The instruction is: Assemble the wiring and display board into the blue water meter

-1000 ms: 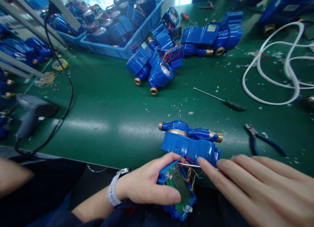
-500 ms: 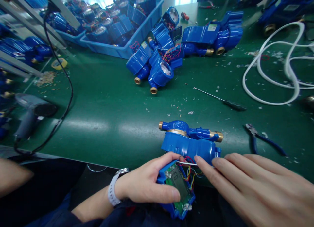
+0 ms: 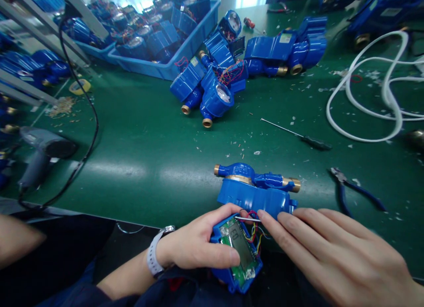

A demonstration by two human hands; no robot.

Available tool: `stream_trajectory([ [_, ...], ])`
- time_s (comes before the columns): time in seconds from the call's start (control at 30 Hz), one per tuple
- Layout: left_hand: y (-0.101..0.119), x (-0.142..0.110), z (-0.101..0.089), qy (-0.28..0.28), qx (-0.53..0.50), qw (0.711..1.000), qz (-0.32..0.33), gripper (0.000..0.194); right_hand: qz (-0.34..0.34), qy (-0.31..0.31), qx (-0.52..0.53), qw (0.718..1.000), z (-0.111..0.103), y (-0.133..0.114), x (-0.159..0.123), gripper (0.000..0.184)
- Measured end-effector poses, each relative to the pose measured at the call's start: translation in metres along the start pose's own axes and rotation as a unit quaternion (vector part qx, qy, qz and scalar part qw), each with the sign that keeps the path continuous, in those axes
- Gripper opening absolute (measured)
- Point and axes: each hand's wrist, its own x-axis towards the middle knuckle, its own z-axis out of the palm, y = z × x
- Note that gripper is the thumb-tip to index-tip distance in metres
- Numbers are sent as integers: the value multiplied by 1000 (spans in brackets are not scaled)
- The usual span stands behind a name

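Note:
My left hand (image 3: 202,247), a watch on its wrist, is closed round a blue meter housing (image 3: 217,278) at the bench's front edge. Its thumb lies over the green circuit board and grey display (image 3: 241,244). Coloured wires (image 3: 254,233) come out of the housing's right side. My right hand (image 3: 344,249) is closed on a thin white strip (image 3: 248,219), whose far end lies at the housing's top corner; the thumb is hidden, and I cannot tell what the strip is. Just beyond both hands, a blue water meter (image 3: 255,196) with brass ends lies on the bench.
Diagonal cutters (image 3: 342,181) and a screwdriver (image 3: 314,142) lie to the right, near a looped white cable (image 3: 338,126). Several blue meters (image 3: 217,99) stand beside a blue crate (image 3: 165,70). On the left are a heat gun (image 3: 43,148) and its black cord (image 3: 96,130).
My right hand and the white strip have shifted slightly left, the strip's end now further over the housing's top corner. The housing has moved a little left and up in my left hand.

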Motion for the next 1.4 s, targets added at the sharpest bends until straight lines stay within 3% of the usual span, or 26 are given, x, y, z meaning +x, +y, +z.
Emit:
stream_trajectory([
  [0.3,1,3,-2,-12,7,1000,7,64,11,18,118,993,4,9,-8,39],
  [0.43,-2,2,-1,6,-20,1000,18,69,79,28,185,979,4,12,-9,34],
  [0.57,-5,2,-2,4,-86,996,-9,80,187,2,304,934,1,11,-6,24],
  [0.63,-9,1,-3,11,-118,993,-19,85,259,-20,406,876,1,7,-5,19],
  [0.67,-11,0,-2,17,-131,991,-22,87,292,-35,484,825,1,4,-6,18],
  [0.77,-23,-5,3,54,-176,983,-18,88,347,-55,715,604,7,-9,-9,25],
  [0.8,-27,-8,6,72,-193,979,-9,86,351,-48,761,542,10,-14,-12,28],
  [0.83,-31,-11,9,90,-209,974,5,84,353,-41,791,498,13,-19,-14,29],
  [0.9,-39,-16,16,122,-233,964,32,82,357,-26,812,462,20,-28,-20,30],
  [0.97,-43,-21,20,150,-240,958,48,75,355,-8,802,480,27,-33,-26,28],
  [1.07,-42,-17,19,191,-226,954,56,57,346,49,741,573,35,-33,-29,24],
  [1.13,-37,-5,15,212,-211,951,78,51,350,106,697,616,42,-30,-29,21],
  [1.23,-28,21,10,266,-204,929,157,53,382,198,652,624,55,-21,-26,16],
  [1.3,-24,35,13,333,-222,892,209,51,402,248,627,619,61,-15,-24,15],
  [1.37,-26,40,22,371,-291,855,215,39,417,271,621,605,63,-13,-26,18],
  [1.4,-30,40,28,360,-348,844,191,32,426,272,629,591,62,-14,-27,20],
])
